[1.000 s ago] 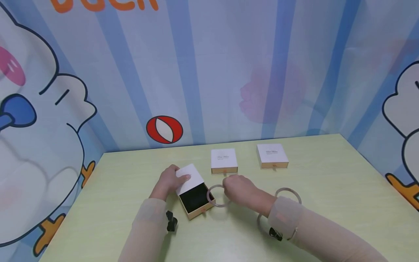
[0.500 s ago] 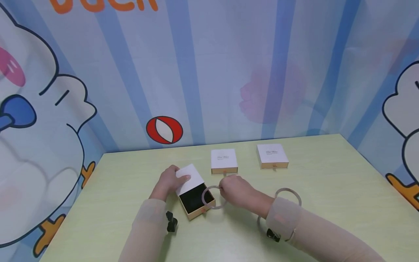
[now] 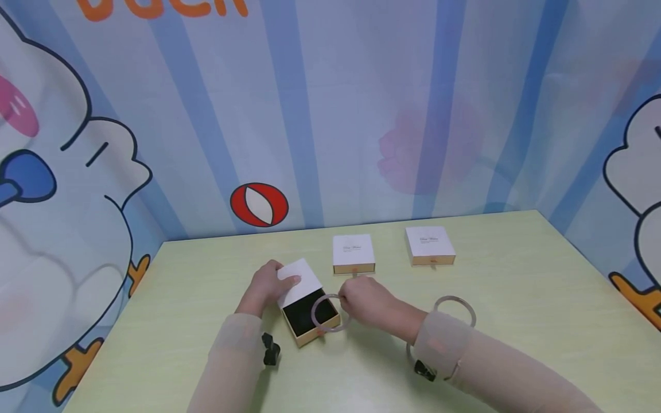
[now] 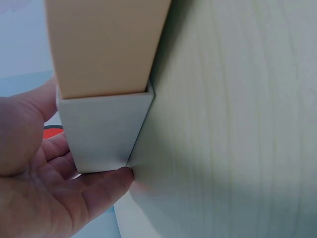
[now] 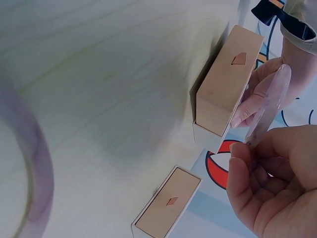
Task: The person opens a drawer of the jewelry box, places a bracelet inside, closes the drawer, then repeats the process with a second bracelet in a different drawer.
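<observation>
My left hand (image 3: 265, 287) grips the white sleeve (image 3: 300, 281) of a drawer box, thumb on top; in the left wrist view the fingers (image 4: 106, 191) curl round the sleeve's end. The box's tan drawer (image 3: 311, 334) is pulled out toward me, showing a black inside (image 3: 304, 314). My right hand (image 3: 369, 301) pinches a pale, translucent ring (image 3: 313, 322) by its right side, and the ring overlaps the drawer's right part in the head view. From the right wrist, the ring (image 5: 269, 106) appears edge-on between thumb and finger, raised off the table.
Two closed white boxes (image 3: 353, 250) (image 3: 430, 244) stand at the back of the table (image 3: 206, 269). A second ring (image 3: 467, 306) lies by the right forearm, and part of another ring (image 3: 409, 354) shows beneath the right sleeve. A printed cloth (image 3: 351, 143) hangs behind.
My right hand has moved left with the ring, from beside the drawer's right edge to over the drawer. The left hand and its box have stayed in place.
</observation>
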Motion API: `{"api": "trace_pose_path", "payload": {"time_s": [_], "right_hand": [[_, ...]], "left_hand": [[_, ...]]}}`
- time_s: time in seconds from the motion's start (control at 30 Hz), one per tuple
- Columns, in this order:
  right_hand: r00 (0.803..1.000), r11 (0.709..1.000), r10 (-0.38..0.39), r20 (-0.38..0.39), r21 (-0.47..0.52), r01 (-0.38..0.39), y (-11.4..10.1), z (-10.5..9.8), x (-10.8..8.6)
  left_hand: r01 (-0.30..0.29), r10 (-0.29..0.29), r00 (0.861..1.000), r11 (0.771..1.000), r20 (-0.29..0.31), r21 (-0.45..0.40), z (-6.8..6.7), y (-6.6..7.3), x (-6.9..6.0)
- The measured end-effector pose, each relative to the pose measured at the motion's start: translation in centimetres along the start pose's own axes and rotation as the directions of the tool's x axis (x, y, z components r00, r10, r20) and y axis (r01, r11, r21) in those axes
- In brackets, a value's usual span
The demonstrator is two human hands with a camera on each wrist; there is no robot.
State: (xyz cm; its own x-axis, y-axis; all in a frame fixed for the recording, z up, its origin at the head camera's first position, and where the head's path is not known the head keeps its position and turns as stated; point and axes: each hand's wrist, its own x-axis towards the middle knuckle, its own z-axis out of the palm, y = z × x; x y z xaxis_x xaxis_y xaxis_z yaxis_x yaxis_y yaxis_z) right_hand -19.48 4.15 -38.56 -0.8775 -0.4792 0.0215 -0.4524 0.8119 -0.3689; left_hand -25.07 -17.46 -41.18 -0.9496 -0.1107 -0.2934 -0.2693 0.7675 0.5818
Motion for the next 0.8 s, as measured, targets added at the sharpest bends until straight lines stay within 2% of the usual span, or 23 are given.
{"api": "trace_pose_path", "payload": {"time_s": [0.37,0.8], "right_hand": [[1.000,1.000,-0.010,-0.029,0.016,0.010,-0.57,0.05,0.18],[1.000,1.000,-0.001,-0.014,0.021,0.002,-0.62,0.15,0.45]], "left_hand": [[-0.008,0.008,1.000,1.000,0.001,0.005,0.03,-0.03,0.15],[-0.003,0.003,1.000,1.000,-0.002,-0.002,0.01,0.01,0.03]]}}
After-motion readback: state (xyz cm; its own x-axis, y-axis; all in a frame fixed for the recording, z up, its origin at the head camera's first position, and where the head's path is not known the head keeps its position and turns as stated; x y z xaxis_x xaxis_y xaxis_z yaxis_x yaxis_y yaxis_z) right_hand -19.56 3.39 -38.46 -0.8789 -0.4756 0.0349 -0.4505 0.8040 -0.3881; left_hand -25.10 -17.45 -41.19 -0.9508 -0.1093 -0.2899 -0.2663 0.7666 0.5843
